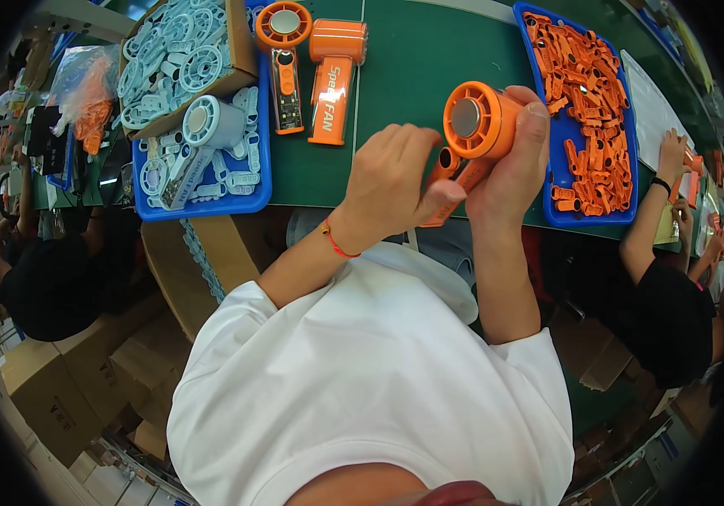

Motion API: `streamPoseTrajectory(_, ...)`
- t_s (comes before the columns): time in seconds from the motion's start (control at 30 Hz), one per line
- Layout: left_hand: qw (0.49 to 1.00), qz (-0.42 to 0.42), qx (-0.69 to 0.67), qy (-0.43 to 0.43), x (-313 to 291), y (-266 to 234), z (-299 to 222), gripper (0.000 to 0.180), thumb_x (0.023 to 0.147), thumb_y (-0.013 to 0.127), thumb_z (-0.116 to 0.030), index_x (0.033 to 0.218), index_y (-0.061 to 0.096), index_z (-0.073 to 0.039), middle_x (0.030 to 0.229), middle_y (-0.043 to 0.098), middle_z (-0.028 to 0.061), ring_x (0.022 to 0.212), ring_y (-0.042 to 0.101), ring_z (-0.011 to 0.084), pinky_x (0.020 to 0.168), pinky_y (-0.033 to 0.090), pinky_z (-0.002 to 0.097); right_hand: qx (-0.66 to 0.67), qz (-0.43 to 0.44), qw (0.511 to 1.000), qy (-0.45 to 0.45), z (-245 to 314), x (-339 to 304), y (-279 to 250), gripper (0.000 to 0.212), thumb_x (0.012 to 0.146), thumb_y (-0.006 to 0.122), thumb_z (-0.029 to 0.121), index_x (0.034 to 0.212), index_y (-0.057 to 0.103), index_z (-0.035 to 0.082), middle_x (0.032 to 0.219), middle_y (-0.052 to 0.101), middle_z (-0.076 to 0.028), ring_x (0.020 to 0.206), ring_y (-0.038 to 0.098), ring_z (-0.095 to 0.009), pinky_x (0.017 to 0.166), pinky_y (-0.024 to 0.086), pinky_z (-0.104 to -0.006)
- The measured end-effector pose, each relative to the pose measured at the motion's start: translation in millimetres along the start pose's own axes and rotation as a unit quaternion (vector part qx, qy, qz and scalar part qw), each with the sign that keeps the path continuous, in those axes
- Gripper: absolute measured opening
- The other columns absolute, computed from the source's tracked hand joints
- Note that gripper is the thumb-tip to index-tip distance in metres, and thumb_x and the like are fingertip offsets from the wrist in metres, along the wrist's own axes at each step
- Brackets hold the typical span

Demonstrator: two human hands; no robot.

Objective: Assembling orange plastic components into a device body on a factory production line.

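My right hand [510,173] grips an orange handheld fan [501,118] from the right. Its round grille with a silver centre faces up, and the handle slants down toward my left hand. Against the handle's near left side is a small orange cover piece [446,158] with a dark round end. My left hand [391,173] is closed around this piece, thumb below and curled fingers above; part of the piece and handle is hidden behind the thumb. On the green table beyond lie two more orange fans, one with its circuit board exposed [287,80] and one with lettering on its handle [334,88].
A blue tray [545,190] of small orange cover pieces stands right. At left, a second blue tray [266,160] has light-blue parts and a light-blue fan, beside a cardboard box [240,42] of light-blue parts. Co-workers [657,278] sit both sides; cartons stand below the table [413,51].
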State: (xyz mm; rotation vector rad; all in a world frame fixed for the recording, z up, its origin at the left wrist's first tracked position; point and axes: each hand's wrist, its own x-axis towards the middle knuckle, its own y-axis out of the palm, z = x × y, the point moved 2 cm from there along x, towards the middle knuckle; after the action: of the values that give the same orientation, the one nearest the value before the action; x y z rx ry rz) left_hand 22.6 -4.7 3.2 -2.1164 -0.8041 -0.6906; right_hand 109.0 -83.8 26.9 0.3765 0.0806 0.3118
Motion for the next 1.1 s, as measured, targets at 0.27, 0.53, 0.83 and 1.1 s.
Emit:
streamPoseTrajectory(0.27,0.994,0.023,0.106,0.025,2,-7,-2,0.042,0.087,0.053,-0.04,0.062,0.045,-0.007,0.055,0.039,0.0047,0.049,0.037,0.0212,0.049,0.031,0.0333,-0.003,0.016,1.0,0.015,-1,-2,4,0.037,0.094,0.041,0.035,0.106,0.049,0.001,0.094,0.057,-0.01,0.083,0.059,-0.016,0.073,0.051,-0.0266)
streamPoseTrajectory(0.53,0.999,-0.019,0.048,0.012,2,-10,1,0.034,0.083,0.06,-0.027,0.062,0.045,-0.007,0.055,0.039,0.0051,0.049,0.039,0.0217,0.048,0.032,0.0339,0.025,0.032,0.999,0.022,4,-1,11,0.033,0.093,0.045,0.032,0.104,0.05,0.001,0.091,0.056,-0.009,0.079,0.057,-0.014,0.068,0.05,-0.0252)
streamPoseTrajectory(0.83,0.98,0.035,-0.111,-0.161,8,-33,-3,0.035,0.085,0.061,-0.035,0.075,0.051,-0.003,0.062,0.047,0.0076,0.051,0.045,0.0232,0.047,0.039,0.0312,0.058,-0.049,0.996,-0.036,15,31,-35,0.036,0.094,0.041,0.037,0.106,0.05,0.005,0.098,0.06,-0.009,0.088,0.061,-0.018,0.076,0.052,-0.0322)
streamPoseTrajectory(1.1,0.998,0.049,-0.004,0.039,27,9,-3,0.044,0.085,0.056,-0.045,0.076,0.051,-0.002,0.06,0.045,0.0076,0.052,0.043,0.0238,0.046,0.036,0.0317,-0.029,-0.029,0.998,-0.049,21,11,-3,0.037,0.094,0.041,0.034,0.108,0.048,0.001,0.095,0.059,-0.01,0.084,0.059,-0.016,0.074,0.05,-0.0276)
